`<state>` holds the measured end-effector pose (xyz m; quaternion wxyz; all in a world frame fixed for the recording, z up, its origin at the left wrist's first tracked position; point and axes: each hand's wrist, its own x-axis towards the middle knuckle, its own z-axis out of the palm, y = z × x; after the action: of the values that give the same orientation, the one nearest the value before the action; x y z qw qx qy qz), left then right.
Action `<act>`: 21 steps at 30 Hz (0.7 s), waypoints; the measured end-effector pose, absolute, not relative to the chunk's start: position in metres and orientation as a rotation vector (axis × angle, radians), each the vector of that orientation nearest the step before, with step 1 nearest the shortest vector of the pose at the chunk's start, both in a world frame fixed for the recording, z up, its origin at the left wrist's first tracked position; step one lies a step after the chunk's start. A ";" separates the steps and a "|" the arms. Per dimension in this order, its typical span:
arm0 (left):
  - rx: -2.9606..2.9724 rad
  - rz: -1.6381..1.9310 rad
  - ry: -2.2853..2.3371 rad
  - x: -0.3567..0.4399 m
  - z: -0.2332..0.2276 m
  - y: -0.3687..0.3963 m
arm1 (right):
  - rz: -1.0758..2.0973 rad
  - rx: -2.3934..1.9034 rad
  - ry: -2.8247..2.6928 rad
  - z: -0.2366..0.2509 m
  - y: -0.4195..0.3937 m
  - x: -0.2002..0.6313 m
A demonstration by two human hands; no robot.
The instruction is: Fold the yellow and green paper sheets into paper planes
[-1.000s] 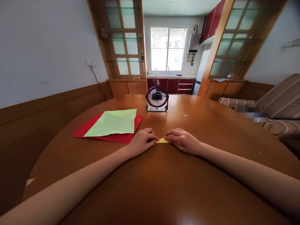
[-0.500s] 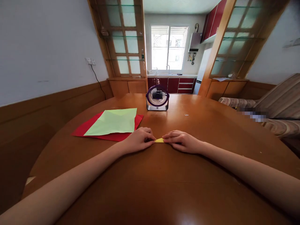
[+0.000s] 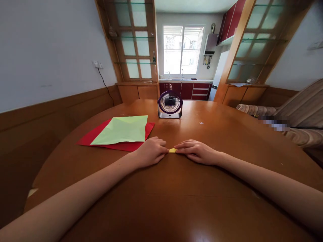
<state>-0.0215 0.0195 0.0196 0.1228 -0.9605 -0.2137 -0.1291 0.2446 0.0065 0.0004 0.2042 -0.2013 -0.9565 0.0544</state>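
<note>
Already, the yellow paper (image 3: 172,150) looks folded small, its ends pinched by your left hand (image 3: 153,152) and right hand (image 3: 195,152), while beyond your left grip the green paper (image 3: 123,129) and red paper (image 3: 88,140) lie spread, apparently not so folded.

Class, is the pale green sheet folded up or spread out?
Spread out: the pale green sheet lies broad over the red sheet, its four corners showing.

A home dining area, shown by the wooden table (image 3: 161,201), striped armchair (image 3: 297,107) and adjoining kitchen's red cabinets (image 3: 174,88)
</note>
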 end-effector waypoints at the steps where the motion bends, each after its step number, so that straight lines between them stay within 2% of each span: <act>1: -2.803 -0.373 -0.610 -0.021 0.021 0.019 | 0.136 -0.553 -2.683 0.001 0.006 0.244; 10: -2.963 -0.300 -0.786 -0.022 0.030 0.015 | 0.214 -0.542 -2.655 0.001 0.008 0.243; 21: -3.245 -0.563 -1.289 -0.022 0.035 0.016 | 0.287 -0.522 -2.624 0.000 0.010 0.243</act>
<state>-0.0217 0.0158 0.0347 -0.1963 -0.8997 -0.3572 -0.1560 0.2432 0.0104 -0.0002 0.2232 -0.1892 -0.9506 0.1039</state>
